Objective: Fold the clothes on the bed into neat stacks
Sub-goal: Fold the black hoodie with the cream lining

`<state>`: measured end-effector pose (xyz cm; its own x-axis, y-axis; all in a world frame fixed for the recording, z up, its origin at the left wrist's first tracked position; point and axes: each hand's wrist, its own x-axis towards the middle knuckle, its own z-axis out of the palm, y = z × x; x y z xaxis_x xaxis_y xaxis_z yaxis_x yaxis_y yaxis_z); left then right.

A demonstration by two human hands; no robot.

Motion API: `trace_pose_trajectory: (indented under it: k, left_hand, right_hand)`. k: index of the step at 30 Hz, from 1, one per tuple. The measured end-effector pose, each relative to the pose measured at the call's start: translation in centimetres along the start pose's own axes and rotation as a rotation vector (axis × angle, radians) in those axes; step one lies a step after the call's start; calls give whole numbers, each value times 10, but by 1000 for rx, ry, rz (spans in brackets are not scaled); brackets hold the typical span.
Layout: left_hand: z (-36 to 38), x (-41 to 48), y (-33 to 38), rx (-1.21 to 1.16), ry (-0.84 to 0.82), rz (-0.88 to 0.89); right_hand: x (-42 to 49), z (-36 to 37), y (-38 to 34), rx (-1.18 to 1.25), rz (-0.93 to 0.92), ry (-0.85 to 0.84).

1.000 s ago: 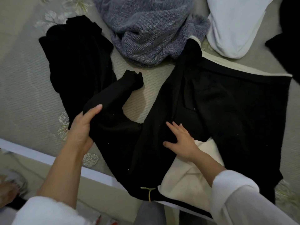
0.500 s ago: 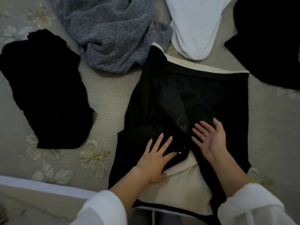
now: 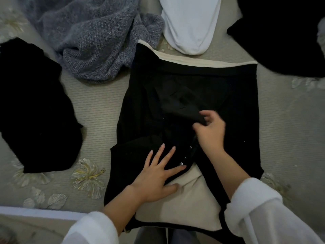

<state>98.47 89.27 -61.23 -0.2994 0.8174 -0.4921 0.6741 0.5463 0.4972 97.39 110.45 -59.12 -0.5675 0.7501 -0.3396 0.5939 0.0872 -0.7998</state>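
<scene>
A black garment with cream lining (image 3: 237, 106) lies spread on the bed in front of me, its cream edge along the far side and a cream panel showing near me. My left hand (image 3: 158, 175) presses flat with spread fingers on its folded-in left part. My right hand (image 3: 211, 131) pinches a loose black fold at the garment's middle. A folded black garment (image 3: 33, 106) lies to the left, apart from it.
A crumpled grey knit sweater (image 3: 95, 43) lies at the back left, a white garment (image 3: 190, 23) at the back middle, another black garment (image 3: 281, 32) at the back right. The grey floral bedspread (image 3: 98, 110) ends at the bed's edge (image 3: 35, 212) near me.
The left hand folded the black sleeve part in over the garment and now presses it flat. The right hand went from lying flat to pinching a fold higher up.
</scene>
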Motion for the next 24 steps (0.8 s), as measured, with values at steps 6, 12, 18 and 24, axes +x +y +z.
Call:
trace_pose_trajectory:
  k: [6, 12, 18, 24]
  left_hand:
    - [10, 5, 10, -114, -118, -202]
    - [-5, 19, 5, -87, -7, -244]
    - [-46, 63, -31, 27, 206, -409]
    - [-112, 112, -64, -25, 505, -481]
  right_hand:
    - [25, -42, 29, 505, 519, 243]
    - [45, -53, 35, -337, 178, 234]
    - [53, -33, 48, -934, -293, -417]
    - [91, -28, 25, -635, -264, -136]
